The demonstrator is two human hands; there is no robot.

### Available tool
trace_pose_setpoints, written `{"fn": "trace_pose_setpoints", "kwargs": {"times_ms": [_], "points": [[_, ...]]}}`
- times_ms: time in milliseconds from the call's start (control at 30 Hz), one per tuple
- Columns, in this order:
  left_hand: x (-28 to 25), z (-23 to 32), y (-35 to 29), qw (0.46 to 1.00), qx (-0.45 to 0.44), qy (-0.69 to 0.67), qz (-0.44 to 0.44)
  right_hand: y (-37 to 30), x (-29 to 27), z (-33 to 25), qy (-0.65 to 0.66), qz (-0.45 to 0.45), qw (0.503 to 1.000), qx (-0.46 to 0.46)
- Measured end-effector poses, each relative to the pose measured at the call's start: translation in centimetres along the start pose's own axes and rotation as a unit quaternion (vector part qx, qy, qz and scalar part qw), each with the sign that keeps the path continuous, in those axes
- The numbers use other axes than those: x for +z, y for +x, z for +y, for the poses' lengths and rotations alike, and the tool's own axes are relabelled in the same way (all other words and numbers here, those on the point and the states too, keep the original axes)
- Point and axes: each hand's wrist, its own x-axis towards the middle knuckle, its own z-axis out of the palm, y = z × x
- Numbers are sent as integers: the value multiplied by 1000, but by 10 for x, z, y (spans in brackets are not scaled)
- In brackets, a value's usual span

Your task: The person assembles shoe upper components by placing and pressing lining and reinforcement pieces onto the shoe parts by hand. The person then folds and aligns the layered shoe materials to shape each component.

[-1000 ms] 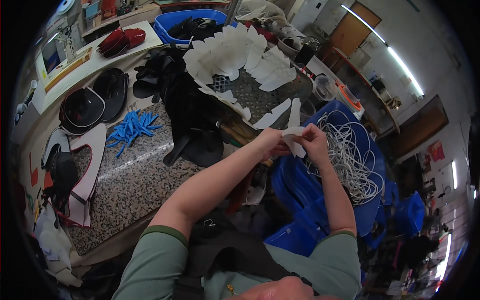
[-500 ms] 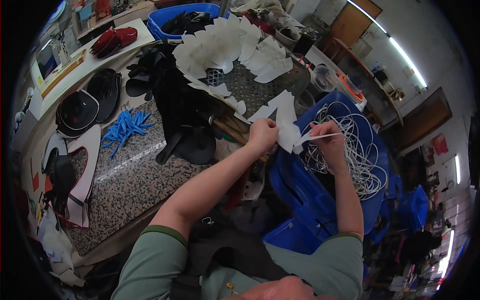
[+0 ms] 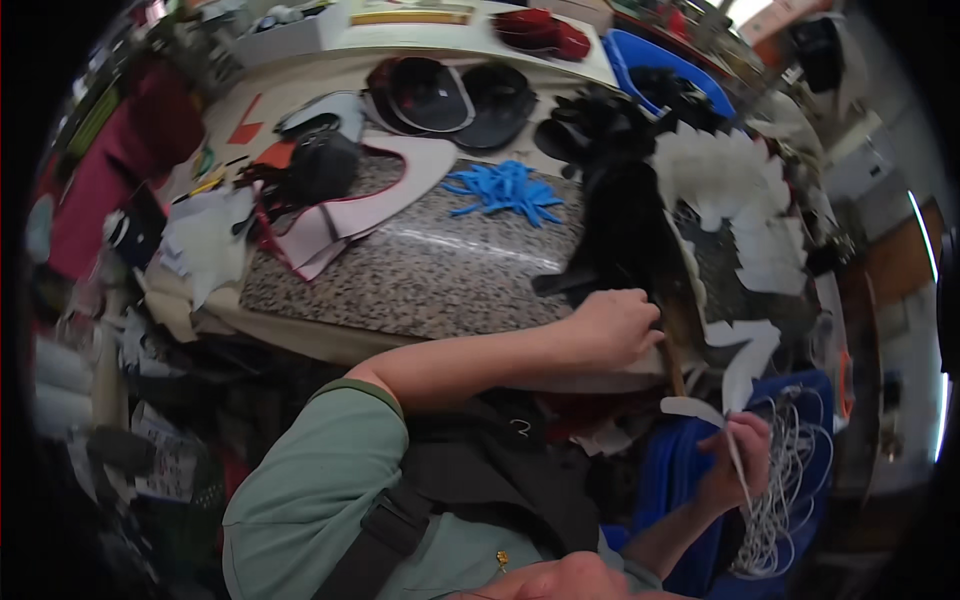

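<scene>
My left hand (image 3: 620, 328) is closed over the front edge of the bench, beside the black shaped pieces (image 3: 625, 215) and next to a wooden handle (image 3: 673, 362). What its fingers hold, if anything, is hidden. Lower right, my right hand (image 3: 742, 462) pinches a narrow white strip (image 3: 690, 407) that bends across the fingers and hangs below them. A white cut piece (image 3: 745, 365) stands just above that hand, at the edge of a blue bin. Farther back, overlapping white pieces (image 3: 715, 175) lie in a ring on a dark perforated surface.
The blue bin (image 3: 690, 480) holds a tangle of white cord (image 3: 785, 470). On the granite slab (image 3: 420, 270) lie blue strips (image 3: 508, 190) and a white, red-edged curved part (image 3: 390, 195). Black caps (image 3: 430, 95) and a blue tub (image 3: 690, 58) stand behind.
The view has swung left. My left hand has left the white piece and moved left to the bench edge. My right hand still holds the white strip, now lower.
</scene>
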Motion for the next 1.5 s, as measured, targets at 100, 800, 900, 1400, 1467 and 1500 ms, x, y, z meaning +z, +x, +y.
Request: {"fn": "trace_pose_setpoints", "kwargs": {"times_ms": [100, 800, 900, 1400, 1467, 1500], "points": [[-96, -93, -60, 964, -161, 151, 148, -1, 73, 15, 116, -172, 978, 34], [-247, -105, -221, 876, -387, -211, 195, -22, 289, 20, 466, -343, 648, 494], [-181, -108, -251, 781, -362, -460, 219, -9, 283, -19, 494, -286, 639, 516], [-106, -68, -256, 742, -246, -582, 223, -21, 296, -65, 390, -419, 734, 365], [-113, -66, -256, 743, -246, -590, 199, -23, 295, -65, 389, -409, 743, 359], [-117, -63, -257, 728, -252, -609, 188, -24, 295, -65, 391, -399, 752, 350]]}}
